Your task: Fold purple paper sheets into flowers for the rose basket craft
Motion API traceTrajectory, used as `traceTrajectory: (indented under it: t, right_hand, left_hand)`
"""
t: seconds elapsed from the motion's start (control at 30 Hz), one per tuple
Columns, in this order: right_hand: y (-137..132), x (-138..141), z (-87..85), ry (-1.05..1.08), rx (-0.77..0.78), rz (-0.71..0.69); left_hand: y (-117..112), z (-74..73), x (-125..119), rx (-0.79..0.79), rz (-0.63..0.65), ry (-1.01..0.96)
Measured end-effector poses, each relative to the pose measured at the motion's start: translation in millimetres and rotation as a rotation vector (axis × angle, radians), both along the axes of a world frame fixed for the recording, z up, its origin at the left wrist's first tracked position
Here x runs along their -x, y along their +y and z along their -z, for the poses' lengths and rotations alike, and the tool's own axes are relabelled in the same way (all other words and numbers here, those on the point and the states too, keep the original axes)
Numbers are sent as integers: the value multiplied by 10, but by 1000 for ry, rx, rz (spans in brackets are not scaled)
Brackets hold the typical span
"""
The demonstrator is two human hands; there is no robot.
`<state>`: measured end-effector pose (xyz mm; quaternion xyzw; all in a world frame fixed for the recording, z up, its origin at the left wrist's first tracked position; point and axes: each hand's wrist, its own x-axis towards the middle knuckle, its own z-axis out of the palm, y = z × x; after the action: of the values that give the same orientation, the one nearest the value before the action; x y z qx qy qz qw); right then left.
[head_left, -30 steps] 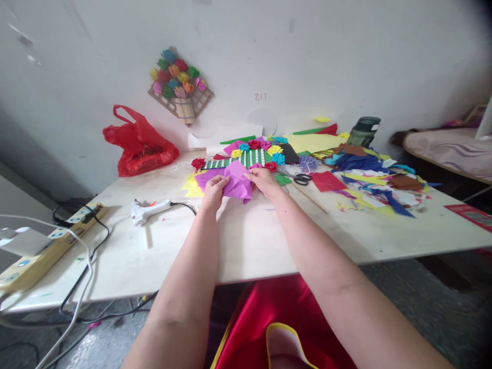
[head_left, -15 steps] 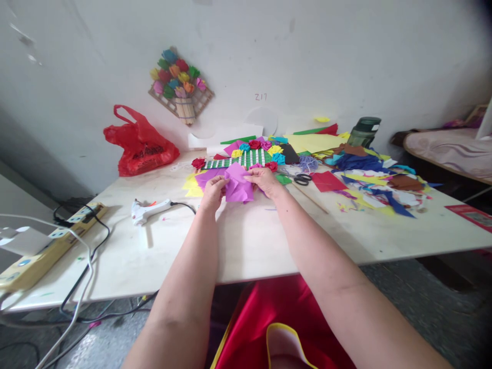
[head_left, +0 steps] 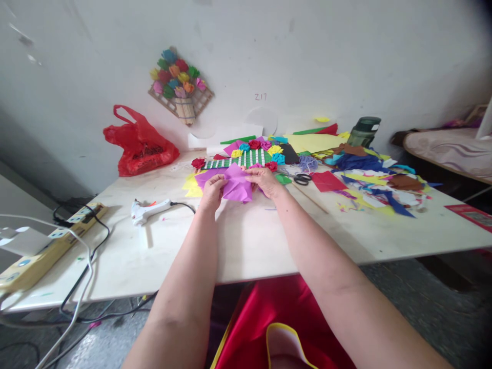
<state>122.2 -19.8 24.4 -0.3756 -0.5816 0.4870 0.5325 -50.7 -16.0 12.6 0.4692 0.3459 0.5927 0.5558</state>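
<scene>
A creased piece of purple paper (head_left: 237, 185) is stretched between my two hands above the table. My left hand (head_left: 213, 191) pinches its left side, fingers closed. On the right edge, my right hand (head_left: 265, 181) grips the same sheet between thumb and fingers. Just behind the hands lies a green and white woven piece (head_left: 255, 157) trimmed with paper roses, among them a yellow rose (head_left: 275, 150) and a red rose (head_left: 198, 163). More purple and yellow paper (head_left: 193, 185) lies partly hidden behind my left hand.
A white glue gun (head_left: 149, 209) lies at the left, near a power strip (head_left: 46, 251) with trailing cords. Black-handled scissors (head_left: 302, 179), a thin stick (head_left: 310, 199) and a heap of paper scraps (head_left: 378, 177) are at the right. A red plastic bag (head_left: 140, 146) stands at the back left.
The purple paper has shifted and tilted slightly between my hands, its lower edge moving a little left. Both hands keep their hold and hardly move.
</scene>
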Motion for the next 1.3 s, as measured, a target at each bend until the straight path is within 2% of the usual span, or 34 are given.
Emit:
traceTrajectory:
  t: [0.47,0.77,1.03,1.3]
  right_hand:
    - [-82,26,-65,23,33,-14]
    - [-113,39,-84,-30,-11,17]
    - [-129,15,-78,-36,-48,-38]
    - [-119,70,-56,-60,-105,53]
  left_hand:
    - [-13,-24,-10,-37,-21,-41]
    - [-39,-56,-13,-19,-38,1]
    - [-6,-33,-22,-28,-32,11]
    - [-14,-26,-26,-45,-24,19]
